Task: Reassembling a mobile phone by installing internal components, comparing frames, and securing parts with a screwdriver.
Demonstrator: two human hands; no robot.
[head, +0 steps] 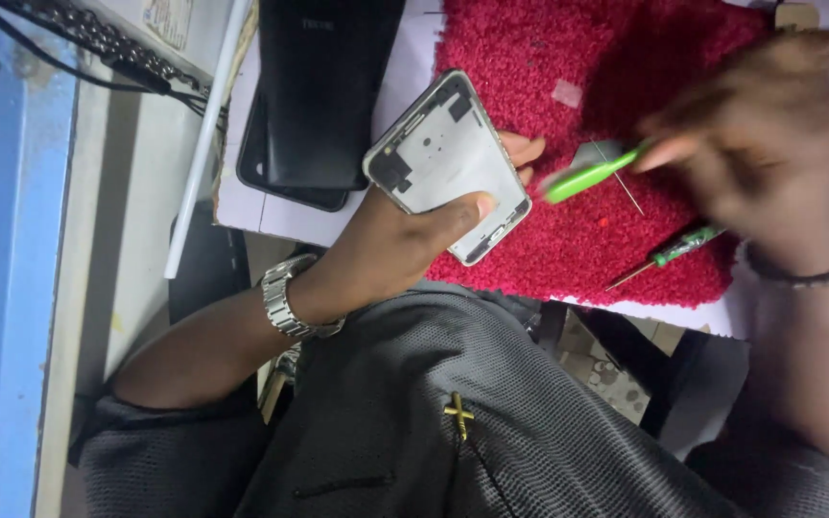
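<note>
The person is fixing a phone, and this looks like the part where the phone is open and a tool is about to go in. The left hand (386, 245) holds a phone frame (448, 165) with its back off, so the pale inside shows. The fingers are wrapped round its edges and the thumb presses on the lower side, so the grip is tight on it. The frame is up in the air, over the near edge of a fuzzy red mat (587, 58). The right hand (769, 144) is blurry, but its fingers are pinched shut on a green tool (592, 175). The tip of the tool points at the frame and sits just beside it, not touching. I think the next move needs a steady hand, because the tip must land on a small spot inside the frame, and the left hand must keep the frame from wobbling. Now let us count. There are two green tools: the one in the hand, and a second screwdriver (678, 247) lying on the mat near the right wrist. There are two dark phones (323, 96) stacked beside the mat. There is one silver watch (285, 297) on the left wrist, one dark bracelet (808, 273) on the right wrist, and one thin white rod (205, 134) on the table.
</note>
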